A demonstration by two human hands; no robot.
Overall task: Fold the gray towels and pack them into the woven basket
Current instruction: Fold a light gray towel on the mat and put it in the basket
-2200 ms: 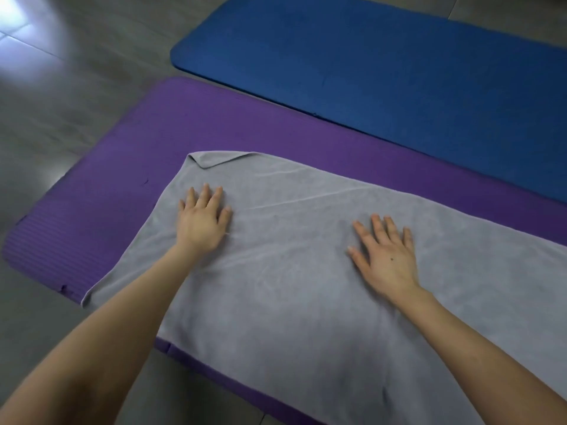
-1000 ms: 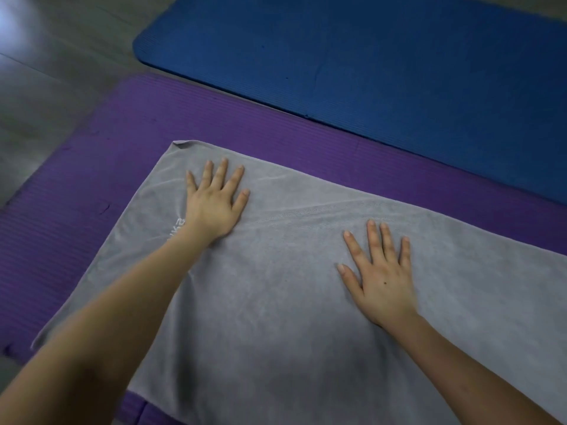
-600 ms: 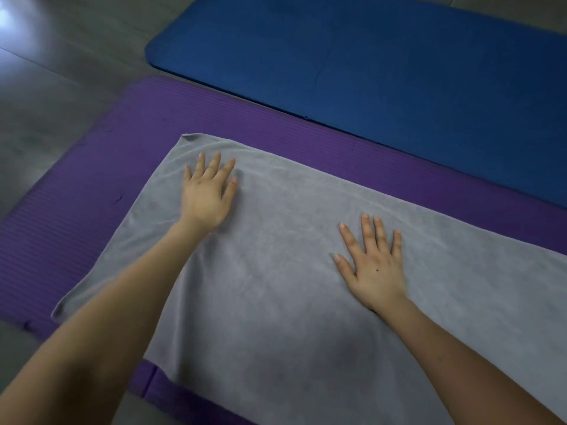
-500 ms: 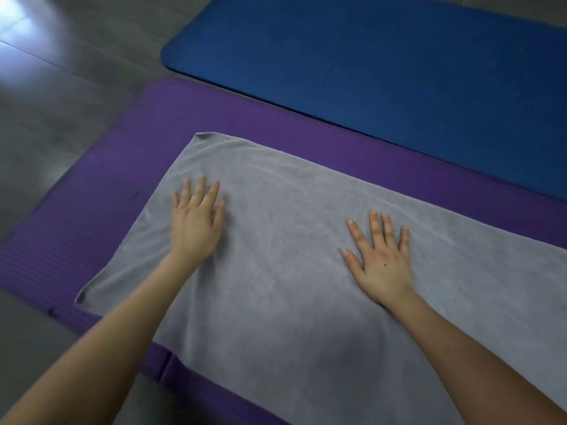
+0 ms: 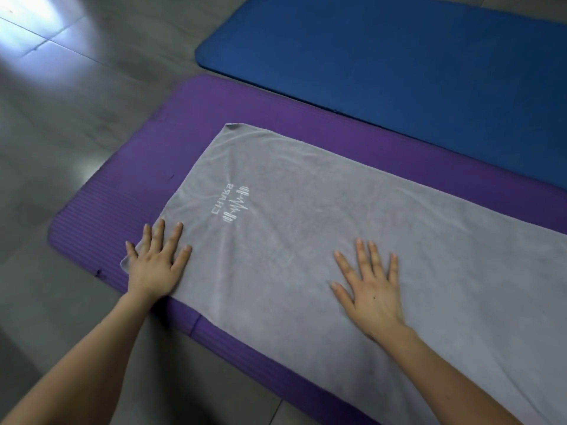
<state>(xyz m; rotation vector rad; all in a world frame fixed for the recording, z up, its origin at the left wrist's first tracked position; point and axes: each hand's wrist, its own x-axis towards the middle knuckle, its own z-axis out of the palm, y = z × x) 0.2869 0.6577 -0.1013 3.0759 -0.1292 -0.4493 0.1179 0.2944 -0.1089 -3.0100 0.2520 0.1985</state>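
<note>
Slid back to the gray towel's near left corner, the left hand lies flat, fingers straight, gripping nothing; a white logo now shows beyond it. Further right, the right hand presses flat, fingers splayed, on the towel spread over the purple mat.

The left hand lies palm-down and flat on the near left corner of the gray towel, its fingers straight and slightly fanned, pointing away from the body, the little finger reaching just past the towel's left edge. The right hand rests well apart from it, also palm-down and flat on the towel near its near edge, fingers spread wide and the thumb splayed toward the left. Both bare forearms stretch forward, the left forearm from the lower left and the right forearm from the lower right.
</note>
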